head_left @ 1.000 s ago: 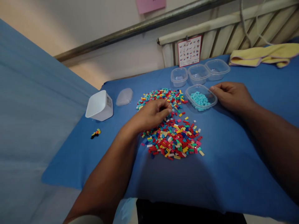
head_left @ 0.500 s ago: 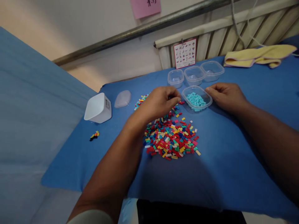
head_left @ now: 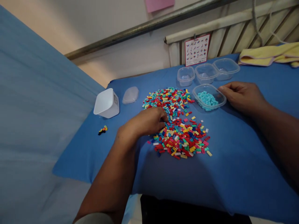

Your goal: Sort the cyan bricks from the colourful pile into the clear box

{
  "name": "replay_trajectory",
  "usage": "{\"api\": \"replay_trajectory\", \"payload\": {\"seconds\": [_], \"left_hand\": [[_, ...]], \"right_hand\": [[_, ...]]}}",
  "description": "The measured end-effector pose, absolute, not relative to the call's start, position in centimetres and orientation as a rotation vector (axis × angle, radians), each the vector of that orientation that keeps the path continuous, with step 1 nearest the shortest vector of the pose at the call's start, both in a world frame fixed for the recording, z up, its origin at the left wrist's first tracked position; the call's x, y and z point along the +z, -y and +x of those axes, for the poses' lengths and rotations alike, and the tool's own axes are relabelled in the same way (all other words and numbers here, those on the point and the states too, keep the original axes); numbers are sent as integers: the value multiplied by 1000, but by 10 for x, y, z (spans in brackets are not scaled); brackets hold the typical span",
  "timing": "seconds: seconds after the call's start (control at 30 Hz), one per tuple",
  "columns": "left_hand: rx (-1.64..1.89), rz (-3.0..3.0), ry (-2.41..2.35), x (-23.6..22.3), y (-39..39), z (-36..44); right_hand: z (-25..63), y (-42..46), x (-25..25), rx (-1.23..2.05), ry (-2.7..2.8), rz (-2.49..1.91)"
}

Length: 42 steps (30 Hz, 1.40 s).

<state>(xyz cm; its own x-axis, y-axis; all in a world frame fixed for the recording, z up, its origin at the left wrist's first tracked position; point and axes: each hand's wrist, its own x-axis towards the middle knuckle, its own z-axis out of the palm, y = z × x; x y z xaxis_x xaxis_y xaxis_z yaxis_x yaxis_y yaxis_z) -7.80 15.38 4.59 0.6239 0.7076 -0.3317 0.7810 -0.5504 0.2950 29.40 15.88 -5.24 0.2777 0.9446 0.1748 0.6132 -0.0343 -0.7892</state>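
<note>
A pile of small coloured bricks (head_left: 179, 124) in red, yellow, blue, teal and white lies spread on the blue cloth (head_left: 233, 161). My left hand (head_left: 144, 122) rests at the pile's left edge, fingers curled and pinched down among the bricks; what they grip is hidden. A clear plastic tub (head_left: 209, 97) holding only light blue bricks stands to the right of the pile. My right hand (head_left: 244, 95) lies beside that tub, fingers curled, fingertips touching its right rim.
Three empty clear tubs (head_left: 205, 73) stand in a row behind. A white square container (head_left: 106, 104) lies tipped at the left, a clear lid (head_left: 130, 95) beside it. A few stray bricks (head_left: 102, 130) lie left. A yellow towel (head_left: 268, 54) and a printed card (head_left: 196, 49) are behind.
My left hand has drawn back from beside the light blue tub to the pile's near left edge. My right hand has stayed at the tub.
</note>
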Motion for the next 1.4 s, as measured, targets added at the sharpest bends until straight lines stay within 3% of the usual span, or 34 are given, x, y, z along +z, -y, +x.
{"api": "replay_trajectory", "payload": {"seconds": [0.57,0.93,1.2,1.4], "left_hand": [[-383,2598,-1298,44,-146,-68],[-124,2434,-1303,47,-150,-81],[322,1832,-1091,34,-169,-101],[392,1622,-1043,22,-176,-97]], "right_hand": [[289,-155,-45,507,1404,-1798],[295,-159,-52,489,1430,-1768],[289,-156,-46,474,1429,-1782],[293,-158,-50,492,1454,-1762]]}}
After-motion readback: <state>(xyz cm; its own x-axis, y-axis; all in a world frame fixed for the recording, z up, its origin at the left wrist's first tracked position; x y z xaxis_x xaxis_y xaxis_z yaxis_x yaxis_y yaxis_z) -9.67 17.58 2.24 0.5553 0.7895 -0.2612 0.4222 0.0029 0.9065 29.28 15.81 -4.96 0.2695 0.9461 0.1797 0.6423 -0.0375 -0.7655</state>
